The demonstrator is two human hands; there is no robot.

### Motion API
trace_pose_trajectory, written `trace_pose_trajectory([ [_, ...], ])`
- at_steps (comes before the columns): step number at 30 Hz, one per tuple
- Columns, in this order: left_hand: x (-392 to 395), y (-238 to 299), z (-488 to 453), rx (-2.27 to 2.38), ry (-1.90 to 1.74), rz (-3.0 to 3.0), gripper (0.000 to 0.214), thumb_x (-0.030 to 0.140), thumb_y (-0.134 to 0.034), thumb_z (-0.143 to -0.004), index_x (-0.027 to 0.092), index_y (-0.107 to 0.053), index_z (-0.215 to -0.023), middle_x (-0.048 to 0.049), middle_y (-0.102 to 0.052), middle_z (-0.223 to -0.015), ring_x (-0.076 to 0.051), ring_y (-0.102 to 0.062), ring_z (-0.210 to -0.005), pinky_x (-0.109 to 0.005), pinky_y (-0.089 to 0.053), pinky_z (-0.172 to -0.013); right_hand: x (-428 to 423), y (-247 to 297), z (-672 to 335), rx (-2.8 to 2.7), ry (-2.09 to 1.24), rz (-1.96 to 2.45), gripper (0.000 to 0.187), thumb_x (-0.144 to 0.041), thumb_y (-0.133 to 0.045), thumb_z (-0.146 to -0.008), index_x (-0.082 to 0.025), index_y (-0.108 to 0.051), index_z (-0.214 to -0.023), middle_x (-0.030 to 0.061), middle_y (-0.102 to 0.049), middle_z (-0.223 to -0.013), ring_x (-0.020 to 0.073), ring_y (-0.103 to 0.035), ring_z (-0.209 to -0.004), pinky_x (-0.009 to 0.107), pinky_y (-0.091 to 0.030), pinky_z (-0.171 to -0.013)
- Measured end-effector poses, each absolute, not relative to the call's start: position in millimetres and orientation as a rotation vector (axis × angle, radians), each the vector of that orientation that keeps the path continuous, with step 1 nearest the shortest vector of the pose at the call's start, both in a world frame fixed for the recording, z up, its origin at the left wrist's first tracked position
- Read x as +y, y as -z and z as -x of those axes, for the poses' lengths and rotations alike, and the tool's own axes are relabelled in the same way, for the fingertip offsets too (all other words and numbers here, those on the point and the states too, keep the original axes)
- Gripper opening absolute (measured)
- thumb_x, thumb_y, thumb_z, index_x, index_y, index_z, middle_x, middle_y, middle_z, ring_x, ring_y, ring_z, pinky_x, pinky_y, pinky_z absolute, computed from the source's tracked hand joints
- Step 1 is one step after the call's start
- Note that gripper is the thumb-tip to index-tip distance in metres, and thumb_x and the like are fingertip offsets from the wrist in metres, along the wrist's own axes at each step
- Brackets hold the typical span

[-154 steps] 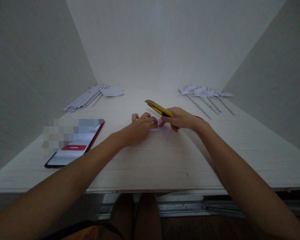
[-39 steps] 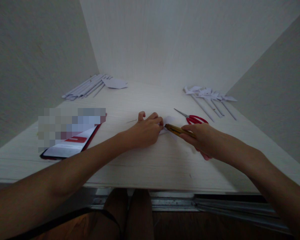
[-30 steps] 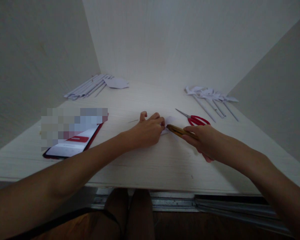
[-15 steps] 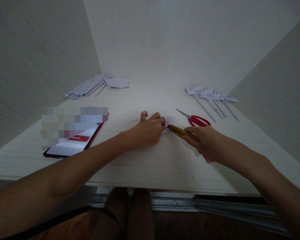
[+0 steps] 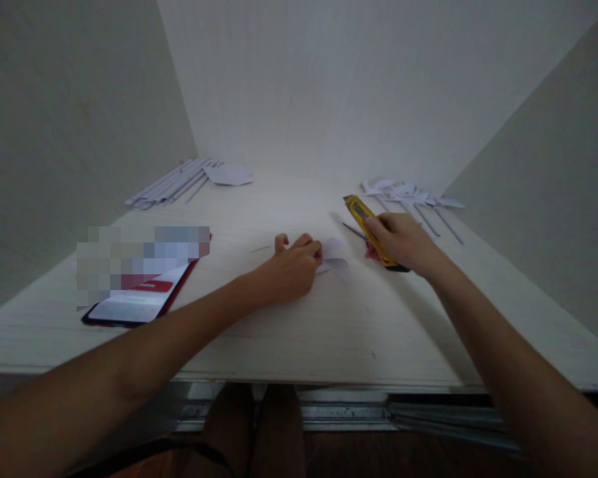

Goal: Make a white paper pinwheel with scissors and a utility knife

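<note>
My right hand [image 5: 403,239] grips a yellow box cutter [image 5: 359,211], raised above the table with its tip pointing up and to the left. Partly hidden behind that hand lies a pair of red-handled scissors [image 5: 353,231], its thin blades showing. My left hand [image 5: 294,269] has its fingers curled onto a small white piece of paper [image 5: 335,251] flat on the table. Most of the paper sticks out to the right of the fingertips; the rest is under them. A thin pin-like stick [image 5: 260,249] lies just left of this hand.
The phone [image 5: 134,302] with a lit screen lies at the left of the white table [image 5: 299,338]. Rolled paper sticks [image 5: 172,186] and a paper sheet [image 5: 229,174] lie at the back left. Paper pinwheels [image 5: 408,192] on sticks lie back right, near the walls.
My right hand has lifted the box cutter away from the paper, up and to the right, and turned it. It now covers the scissors' handles. My left hand stays on the paper.
</note>
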State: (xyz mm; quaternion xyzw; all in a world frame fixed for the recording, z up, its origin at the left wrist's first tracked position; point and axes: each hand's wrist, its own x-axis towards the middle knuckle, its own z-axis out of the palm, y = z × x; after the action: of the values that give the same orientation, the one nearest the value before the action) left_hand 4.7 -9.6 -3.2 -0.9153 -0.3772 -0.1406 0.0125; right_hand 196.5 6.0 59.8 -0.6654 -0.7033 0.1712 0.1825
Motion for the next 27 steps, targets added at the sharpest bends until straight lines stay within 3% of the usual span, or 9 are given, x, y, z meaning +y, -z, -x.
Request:
trace_pose_trajectory([
  [7, -9, 5, -1, -1.171, 0.441, 2.837, 0.032, 0.006, -0.036, -0.077, 0.017, -0.061, -0.093, -0.0078, -0.052, -0.113, -0.024, -0.038, -0.105, -0.043, -0.022, -0.075, 69, -25, -171, -2.034, -0.185, 2.03, 0.038, -0.035, -0.04, -0.083, -0.004, -0.059, -0.094, 0.0228, -0.065, -0.088, 0.0255, -0.062, -0.077, 0.03, -0.043, -0.06],
  [12, -9, 5, 0, -1.246, 0.445, 2.803, 0.032, 0.009, -0.038, -0.078, 0.02, -0.063, -0.093, -0.0089, -0.047, -0.108, -0.024, -0.039, -0.099, -0.041, -0.023, -0.072, 91, -12, -168, -2.095, -0.259, 1.97, 0.04, -0.038, -0.044, -0.082, -0.007, -0.06, -0.101, 0.0206, -0.063, -0.097, 0.0246, -0.06, -0.084, 0.031, -0.043, -0.068],
  [15, -11, 4, 1, -1.268, 0.418, 2.795, 0.033, 0.009, -0.038, -0.078, 0.021, -0.062, -0.096, -0.0086, -0.046, -0.101, -0.024, -0.039, -0.096, -0.04, -0.023, -0.071, 85, -14, -169, -2.153, -0.075, 1.894, 0.042, -0.037, -0.041, -0.084, -0.007, -0.061, -0.105, 0.0217, -0.06, -0.102, 0.0282, -0.054, -0.096, 0.037, -0.04, -0.08],
  [18, -12, 5, 1, -1.24, 0.4, 2.782, 0.033, 0.01, -0.037, -0.08, 0.021, -0.062, -0.099, -0.0093, -0.046, -0.098, -0.024, -0.039, -0.094, -0.039, -0.024, -0.071, 68, -24, -171, -2.324, 0.015, 1.727, 0.038, -0.04, -0.042, -0.084, -0.02, -0.06, -0.109, 0.0167, -0.05, -0.117, 0.031, -0.043, -0.109, 0.045, -0.034, -0.086],
  [21, -12, 5, 1, -1.209, 0.384, 2.772, 0.035, 0.01, -0.035, -0.08, 0.021, -0.06, -0.102, -0.0102, -0.047, -0.097, -0.024, -0.039, -0.092, -0.038, -0.025, -0.069, 52, -35, -172, -2.692, -0.194, 1.547, 0.029, -0.043, -0.05, -0.079, -0.029, -0.063, -0.101, 0.0103, -0.047, -0.119, 0.0301, -0.041, -0.108, 0.048, -0.033, -0.086],
  [27, -18, 1, 2, -1.199, 0.332, 2.737, 0.038, 0.01, -0.032, -0.08, 0.02, -0.056, -0.108, -0.012, -0.048, -0.1, -0.026, -0.039, -0.095, -0.042, -0.026, -0.072, 48, -35, -173, -2.836, -0.337, 1.494, 0.034, -0.036, -0.058, -0.074, -0.018, -0.061, -0.103, 0.0115, -0.056, -0.111, 0.0247, -0.048, -0.103, 0.037, -0.036, -0.085],
])
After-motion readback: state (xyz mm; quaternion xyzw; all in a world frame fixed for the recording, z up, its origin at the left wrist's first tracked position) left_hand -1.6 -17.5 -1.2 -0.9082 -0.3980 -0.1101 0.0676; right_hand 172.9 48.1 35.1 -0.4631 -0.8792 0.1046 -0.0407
